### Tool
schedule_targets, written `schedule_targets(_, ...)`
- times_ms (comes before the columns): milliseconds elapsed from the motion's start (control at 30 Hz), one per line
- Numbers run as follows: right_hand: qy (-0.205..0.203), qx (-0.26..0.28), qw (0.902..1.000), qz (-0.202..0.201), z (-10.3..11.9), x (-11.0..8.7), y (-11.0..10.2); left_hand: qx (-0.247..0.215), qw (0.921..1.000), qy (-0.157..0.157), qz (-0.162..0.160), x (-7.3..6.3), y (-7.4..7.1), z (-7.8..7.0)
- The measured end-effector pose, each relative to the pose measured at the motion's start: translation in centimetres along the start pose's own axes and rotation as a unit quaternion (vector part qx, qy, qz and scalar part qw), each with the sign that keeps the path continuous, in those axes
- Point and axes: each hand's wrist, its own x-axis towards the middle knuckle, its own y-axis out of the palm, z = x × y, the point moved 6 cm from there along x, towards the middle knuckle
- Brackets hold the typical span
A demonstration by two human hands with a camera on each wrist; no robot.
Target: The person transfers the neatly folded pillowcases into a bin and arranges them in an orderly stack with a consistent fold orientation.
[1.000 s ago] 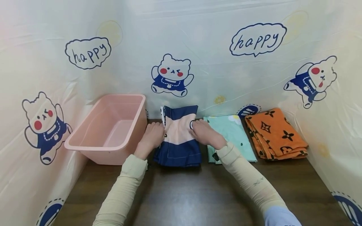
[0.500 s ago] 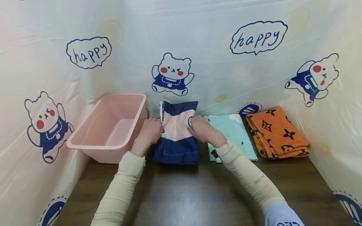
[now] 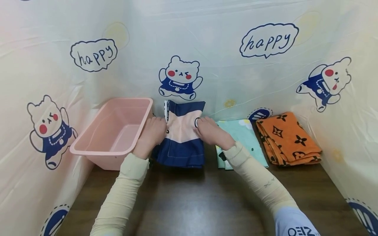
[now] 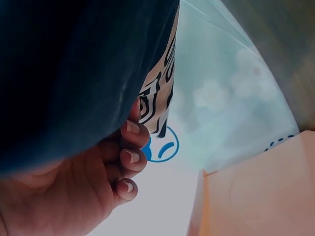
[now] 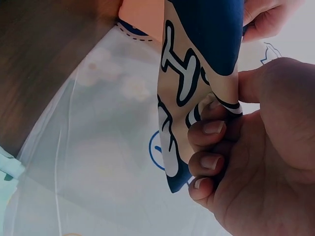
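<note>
Between both hands is a folded cloth with navy ends and a pale peach band, held off the table in the head view. The left hand grips its left edge, close beside the pink basin. On the opposite edge the right hand, wearing a dark ring-like band, pinches the cloth. In the right wrist view, fingers curl behind the patterned underside with black-outlined lettering. The left wrist view has navy cloth hiding part of that hand.
A mint-green folded cloth lies right of the held one. Farther right is an orange folded cloth with dark motifs. A printed curtain encloses the back and sides of the dark wooden table.
Both hands have lifted the navy and peach cloth a little, moving it up and slightly left toward the basin. The basin and the other two cloths stay put.
</note>
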Motion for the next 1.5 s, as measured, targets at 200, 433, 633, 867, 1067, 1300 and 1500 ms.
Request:
schedule_targets(200,-0.015,-0.008,0.9999,0.000,0.3,0.5,-0.6,0.003,0.9999,-0.003,0.010,0.1,-0.9,0.4)
schedule_targets(433,-0.022,-0.004,0.9997,-0.002,0.6,0.9,-1.1,-0.007,1.0000,0.003,0.004,-0.3,-2.1,0.4)
schedule_targets(633,-0.023,-0.003,0.9997,-0.009,0.8,1.0,-1.6,-0.011,0.9999,0.006,-0.003,-0.3,-2.4,0.6)
schedule_targets(867,-0.021,0.005,0.9998,-0.003,1.2,1.3,-1.9,-0.038,0.9993,-0.005,0.006,-0.3,-2.4,1.2)
schedule_targets(1067,-0.004,0.026,0.9996,0.008,1.3,1.4,-2.4,-0.033,0.9994,0.001,-0.002,-0.2,-2.8,1.5)
schedule_targets(1300,-0.005,0.028,0.9996,-0.002,1.5,1.5,-3.1,-0.024,0.9997,0.002,-0.004,-0.1,-3.3,1.8)
schedule_targets(1500,-0.008,0.031,0.9993,-0.019,1.6,1.5,-3.3,-0.013,0.9998,0.013,-0.011,0.1,-3.8,2.0)
